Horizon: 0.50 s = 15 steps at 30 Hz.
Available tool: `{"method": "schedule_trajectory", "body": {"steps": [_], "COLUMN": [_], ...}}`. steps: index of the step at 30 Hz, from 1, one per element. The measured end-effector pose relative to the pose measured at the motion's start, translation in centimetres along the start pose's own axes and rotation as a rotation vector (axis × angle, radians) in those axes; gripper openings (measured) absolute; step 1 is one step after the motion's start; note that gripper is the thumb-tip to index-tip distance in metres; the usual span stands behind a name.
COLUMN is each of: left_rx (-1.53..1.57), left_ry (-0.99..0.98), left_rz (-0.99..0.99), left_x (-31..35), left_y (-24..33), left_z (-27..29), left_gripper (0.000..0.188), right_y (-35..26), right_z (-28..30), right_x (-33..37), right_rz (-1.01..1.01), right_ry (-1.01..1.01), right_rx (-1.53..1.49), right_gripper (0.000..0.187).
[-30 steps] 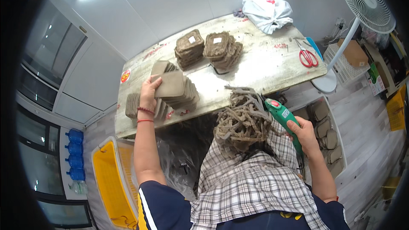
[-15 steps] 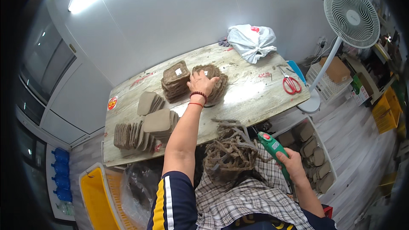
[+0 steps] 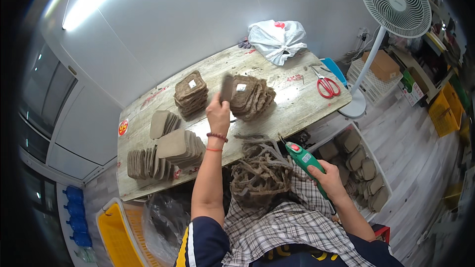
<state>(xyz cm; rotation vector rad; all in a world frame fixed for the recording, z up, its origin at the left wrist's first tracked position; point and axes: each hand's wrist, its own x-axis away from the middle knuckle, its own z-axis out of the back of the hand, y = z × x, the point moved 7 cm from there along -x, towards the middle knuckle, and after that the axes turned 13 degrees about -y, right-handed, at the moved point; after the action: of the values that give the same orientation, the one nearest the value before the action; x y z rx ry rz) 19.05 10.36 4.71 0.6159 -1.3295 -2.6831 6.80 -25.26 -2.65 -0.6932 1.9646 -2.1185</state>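
The near edge of the pale, worn table [image 3: 292, 103] ran slantwise past the person's lap, with a stretch of its surface lying between the right-hand stack of fuzzy pads [image 3: 253, 98] and the red-handled scissors [image 3: 328, 87] by the right edge. A narrower strip separated that stack from the left-hand fuzzy stack [image 3: 190, 94], and there the left arm reached out, nearly straight. The left hand [image 3: 218, 117] was raised over the table, its fingers closed on a brown pad [image 3: 226, 88] that stood edge-on and slightly blurred just beside the right-hand stack; whether the two touched could not be told. Nearer the person's left sat three groups of smooth pads [image 3: 180, 147], the lowest group standing on edge. The right hand [image 3: 327, 177], elbow bent, wrapped firmly round a green handheld tool [image 3: 303, 158], its tip pointing up and left near the table edge. Beside it, a tangled heap of brown strips [image 3: 260, 173] rested on the checked apron [image 3: 282, 232]. A white bin [image 3: 366, 144] at the right held many loose pads; at the left stood a yellow basket [image 3: 111, 227], next to a clear plastic bag [image 3: 168, 222].
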Motion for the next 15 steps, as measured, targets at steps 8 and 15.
{"method": "schedule_trajectory", "body": {"steps": [8,15], "left_rx": [1.582,1.723], "left_ry": [0.162,0.127], "left_rz": [0.21,0.29], "left_x": [8.1,10.3], "left_y": [2.2,4.6], "left_z": [-6.0,-9.9], "left_gripper": [0.035,0.037], "right_y": [-4.6,-4.9], "right_z": [-2.3,-2.2], "right_x": [0.2,2.3], "right_rz": [0.155,0.163], "right_ry": [0.188,0.223], "right_rx": [0.145,0.079], "right_gripper": [0.041,0.046]}}
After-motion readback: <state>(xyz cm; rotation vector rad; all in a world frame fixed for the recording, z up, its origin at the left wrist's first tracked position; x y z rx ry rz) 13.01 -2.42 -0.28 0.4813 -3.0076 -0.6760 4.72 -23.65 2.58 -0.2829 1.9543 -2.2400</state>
